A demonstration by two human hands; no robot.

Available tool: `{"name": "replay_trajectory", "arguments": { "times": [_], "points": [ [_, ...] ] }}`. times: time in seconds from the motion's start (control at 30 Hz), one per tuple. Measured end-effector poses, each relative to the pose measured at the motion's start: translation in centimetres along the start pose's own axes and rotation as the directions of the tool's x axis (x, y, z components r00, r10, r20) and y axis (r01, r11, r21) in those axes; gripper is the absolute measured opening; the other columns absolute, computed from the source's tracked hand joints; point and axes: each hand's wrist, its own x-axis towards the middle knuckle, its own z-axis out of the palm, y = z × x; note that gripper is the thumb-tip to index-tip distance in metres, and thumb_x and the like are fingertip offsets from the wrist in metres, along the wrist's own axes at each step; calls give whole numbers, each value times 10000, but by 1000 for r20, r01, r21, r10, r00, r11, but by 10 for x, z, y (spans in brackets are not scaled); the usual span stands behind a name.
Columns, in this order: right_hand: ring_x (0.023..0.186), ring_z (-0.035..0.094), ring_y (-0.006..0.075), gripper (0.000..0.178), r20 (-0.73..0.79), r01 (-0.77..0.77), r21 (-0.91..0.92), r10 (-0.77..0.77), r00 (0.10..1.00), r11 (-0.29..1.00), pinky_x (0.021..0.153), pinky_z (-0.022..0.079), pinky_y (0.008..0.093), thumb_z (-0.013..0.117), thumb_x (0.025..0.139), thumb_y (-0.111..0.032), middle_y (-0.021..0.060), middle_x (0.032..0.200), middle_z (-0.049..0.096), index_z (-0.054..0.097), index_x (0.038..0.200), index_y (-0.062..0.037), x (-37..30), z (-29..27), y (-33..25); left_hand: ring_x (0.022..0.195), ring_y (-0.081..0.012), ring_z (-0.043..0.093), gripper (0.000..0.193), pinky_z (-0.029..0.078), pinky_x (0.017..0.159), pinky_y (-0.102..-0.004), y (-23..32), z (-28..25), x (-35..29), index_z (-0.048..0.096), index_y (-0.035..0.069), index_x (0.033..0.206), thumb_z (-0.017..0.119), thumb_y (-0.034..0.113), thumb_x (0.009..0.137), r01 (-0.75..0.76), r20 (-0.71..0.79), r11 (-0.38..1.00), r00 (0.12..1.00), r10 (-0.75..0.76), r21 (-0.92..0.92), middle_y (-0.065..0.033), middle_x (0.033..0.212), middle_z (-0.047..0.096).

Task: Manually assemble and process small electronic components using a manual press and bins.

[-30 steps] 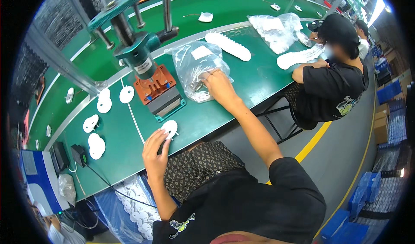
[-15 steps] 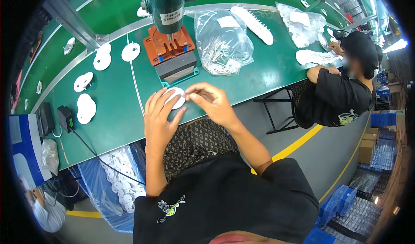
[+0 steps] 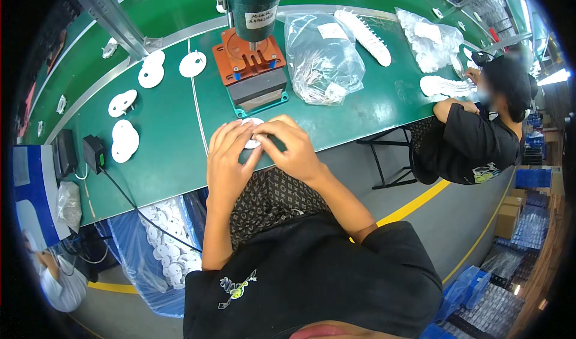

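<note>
Your green worktable (image 3: 162, 171) extends across the station. Near its front edge, below the orange fixture (image 3: 249, 57), the white disc (image 3: 250, 143) is between your hands. Your left hand (image 3: 231, 159) grips the disc, fingers over its left side. Your right hand (image 3: 294, 150) brings thumb and forefinger together over its face; whether they pinch a small part cannot be told. Beside the fixture lies a clear bag (image 3: 324, 60) of thin white pieces; loose white discs (image 3: 125, 141) lie to your left.
</note>
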Motion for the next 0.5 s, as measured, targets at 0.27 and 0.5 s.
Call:
{"name": "replay_trajectory", "arguments": {
  "times": [0.27, 0.5],
  "points": [
    [1005, 619, 313, 350, 127, 328, -194, -308, 943, 925, 884, 481, 410, 727, 844, -256, 108, 1146, 651, 670, 1101, -25, -5, -13, -6, 1136, -318, 630, 339, 472, 1020, -446, 2, 3, -9, 703, -4, 1073, 772, 8, 741, 119, -83, 982, 988, -132, -145, -138, 1129, 690],
    [879, 665, 317, 248, -249, -130, -33, 118, 961, 991, 804, 526, 379, 640, 881, -25, 141, 949, 700, 647, 1126, 17, -41, -31, 4, 1136, -319, 640, 310, 479, 1011, -469, 20, -13, 45, 727, -10, 1017, 805, 11, 717, -195, -282, 980, 938, 199, 43, -119, 1086, 716]
  ]
}}
